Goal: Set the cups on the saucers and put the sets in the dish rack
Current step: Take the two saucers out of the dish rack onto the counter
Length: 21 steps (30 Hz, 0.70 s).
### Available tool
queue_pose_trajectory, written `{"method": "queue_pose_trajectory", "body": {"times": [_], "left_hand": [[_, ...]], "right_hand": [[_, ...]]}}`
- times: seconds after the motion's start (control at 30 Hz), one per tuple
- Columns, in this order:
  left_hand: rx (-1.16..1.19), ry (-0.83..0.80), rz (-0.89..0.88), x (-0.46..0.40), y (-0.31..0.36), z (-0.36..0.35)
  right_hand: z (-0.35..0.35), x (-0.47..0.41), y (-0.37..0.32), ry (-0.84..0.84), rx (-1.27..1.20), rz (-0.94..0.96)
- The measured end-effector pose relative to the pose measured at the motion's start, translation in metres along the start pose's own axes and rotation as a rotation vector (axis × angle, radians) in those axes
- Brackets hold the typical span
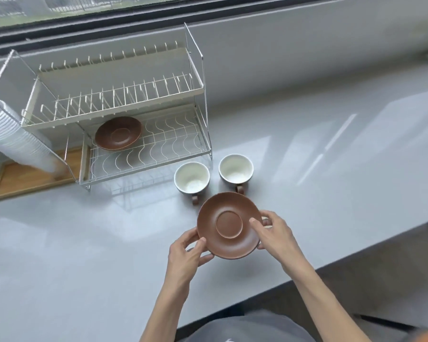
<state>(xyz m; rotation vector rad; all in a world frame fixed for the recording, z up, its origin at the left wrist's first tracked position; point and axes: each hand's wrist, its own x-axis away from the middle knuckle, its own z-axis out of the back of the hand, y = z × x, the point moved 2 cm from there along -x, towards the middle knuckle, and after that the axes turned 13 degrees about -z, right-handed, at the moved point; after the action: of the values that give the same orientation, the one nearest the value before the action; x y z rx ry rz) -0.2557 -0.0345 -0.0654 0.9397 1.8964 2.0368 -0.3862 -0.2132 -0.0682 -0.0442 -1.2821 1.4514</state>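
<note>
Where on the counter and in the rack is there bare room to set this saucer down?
Bare counter lies left of the held saucer, in front of the dish rack. The lower tier is free right of the racked saucer. It is crowded by the two cups.

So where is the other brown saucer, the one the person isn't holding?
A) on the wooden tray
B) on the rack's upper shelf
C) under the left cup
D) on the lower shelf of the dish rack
D: the second saucer lies on the wire lower shelf of the dish rack, with no cup on it.
</note>
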Motion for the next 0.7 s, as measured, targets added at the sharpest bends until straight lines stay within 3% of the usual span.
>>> {"method": "queue_pose_trajectory", "body": {"times": [0.3,0.7], "left_hand": [[-0.077,-0.092,0.086,0.003,-0.036,-0.057],[-0.079,-0.144,0.104,-0.013,-0.046,-0.097]], "right_hand": [[0.039,-0.008,0.057,0.081,-0.027,-0.159],[0.062,-0.028,0.067,0.127,-0.007,-0.242]]}}
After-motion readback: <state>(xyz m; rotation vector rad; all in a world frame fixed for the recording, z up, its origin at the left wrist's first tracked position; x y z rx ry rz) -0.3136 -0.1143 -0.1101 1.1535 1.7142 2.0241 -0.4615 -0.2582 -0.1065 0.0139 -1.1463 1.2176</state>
